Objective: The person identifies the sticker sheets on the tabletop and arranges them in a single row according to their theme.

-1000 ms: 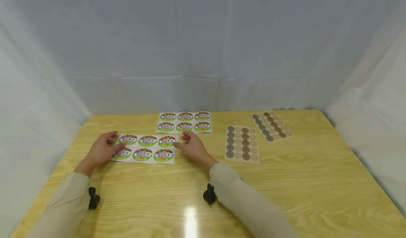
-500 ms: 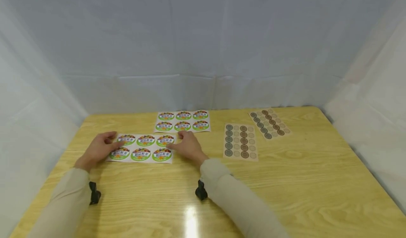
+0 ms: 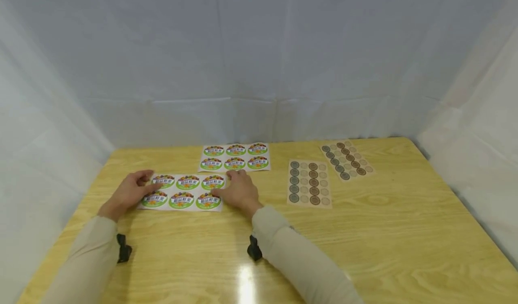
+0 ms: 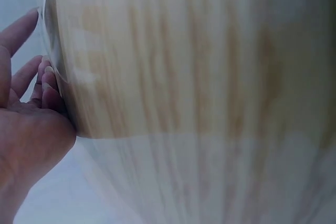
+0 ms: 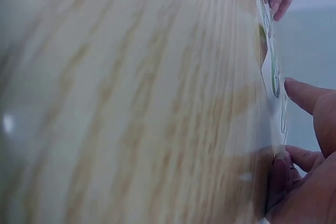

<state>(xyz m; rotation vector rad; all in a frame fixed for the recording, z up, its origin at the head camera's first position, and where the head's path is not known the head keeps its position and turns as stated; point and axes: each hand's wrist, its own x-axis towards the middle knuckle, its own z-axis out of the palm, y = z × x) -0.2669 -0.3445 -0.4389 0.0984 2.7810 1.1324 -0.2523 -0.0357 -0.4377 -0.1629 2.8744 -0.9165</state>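
A white sheet of oval fruit-label stickers (image 3: 188, 191) lies on the table at the left, in two rows of green, multicoloured labels. My left hand (image 3: 129, 191) is at its left edge, thumb reaching over a label and the other fingers loosely bent by the table. At the sheet's right edge is my right hand (image 3: 240, 190), thumb extended over the lower right label, fingers bent past the edge. The right wrist view has the sheet (image 5: 270, 66) nearly edge-on, a part of it raised off the table. In the left wrist view, the left hand's fingertips (image 4: 47, 80) meet the tabletop.
Behind, a second fruit-label sheet (image 3: 235, 156) lies near the table's back edge. To the right are two beige sheets of small round stickers, one straight (image 3: 310, 184) and one slanted (image 3: 348, 160). White sheeting (image 3: 259, 61) hangs behind the wooden table (image 3: 384, 241).
My right hand has moved left, its thumb going further over the sheet and down to the lower right label. The left hand stays at the left edge. The head view has shifted slightly.
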